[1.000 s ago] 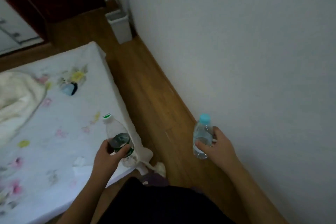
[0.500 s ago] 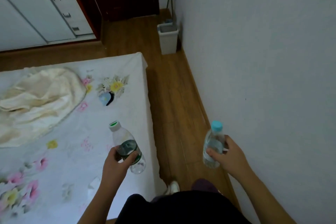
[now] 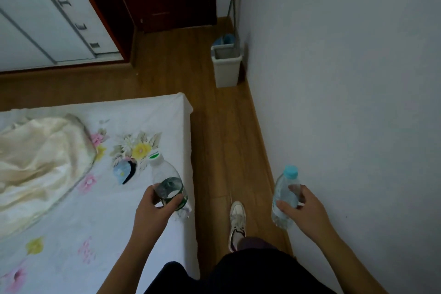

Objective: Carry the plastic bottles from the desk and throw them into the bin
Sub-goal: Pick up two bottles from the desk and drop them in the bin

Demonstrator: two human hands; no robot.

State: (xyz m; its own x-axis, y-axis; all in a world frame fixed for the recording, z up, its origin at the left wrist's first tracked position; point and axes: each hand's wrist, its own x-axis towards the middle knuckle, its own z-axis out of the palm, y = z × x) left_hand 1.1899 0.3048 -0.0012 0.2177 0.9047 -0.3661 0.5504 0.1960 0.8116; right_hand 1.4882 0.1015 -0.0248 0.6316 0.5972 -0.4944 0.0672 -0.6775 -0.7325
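My left hand (image 3: 152, 212) grips a clear plastic bottle with a green label and white-green cap (image 3: 164, 174), held over the bed's right edge. My right hand (image 3: 303, 210) grips a clear bottle with a light blue cap (image 3: 285, 188) near the wall. A pale grey bin (image 3: 226, 71) stands on the wooden floor ahead, against the right wall, well beyond both hands.
A bed with a white flowered sheet (image 3: 71, 222) fills the left, with a cream blanket (image 3: 35, 162) and a small blue cap (image 3: 124, 172) on it. A wooden floor strip (image 3: 222, 150) runs between bed and wall. My shoe (image 3: 237, 222) is on it. A mop handle (image 3: 235, 2) leans behind the bin.
The view has swung and advanced along the floor strip; the bin now lies straight ahead and closer. Both hands keep hold of their bottles.
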